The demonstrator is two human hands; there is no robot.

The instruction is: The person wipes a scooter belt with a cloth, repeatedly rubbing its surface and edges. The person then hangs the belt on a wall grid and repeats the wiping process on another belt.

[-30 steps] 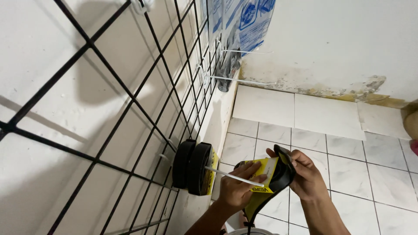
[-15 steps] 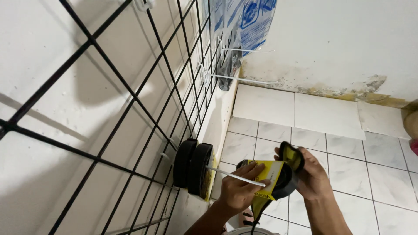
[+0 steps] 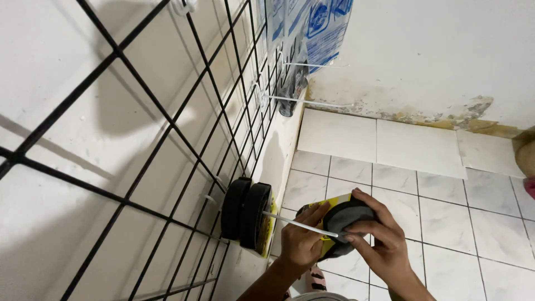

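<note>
Low in the middle of my view, just right of the black wire grid (image 3: 167, 139) on the white wall, my two hands work on a black disc backed by a yellow card (image 3: 345, 220). Half a second ago that item stood edge-on and tall, its black face turned right and a yellow strip hanging below; now it lies flatter and broader, the dark rounded face turned up toward me. My right hand (image 3: 382, 242) has come over the top of it, where before it gripped from the right side. The left hand (image 3: 301, 239) has hardly moved.

The item looks like a thick, matt black round pad, dark grey where light hits it, with bright yellow card showing along its far and left edges. It sits at the free end of a thin white peg (image 3: 298, 224) that juts from the grid.

My left fingers curl together around the near left edge, the thumb pressing on the yellow card. My right fingers are spread in an arch over the black face, the thumb pinching its near rim.

To the left, two similar black discs (image 3: 245, 214) hang on the same peg against the grid. Pale floor tiles (image 3: 446, 223) lie beyond.
</note>
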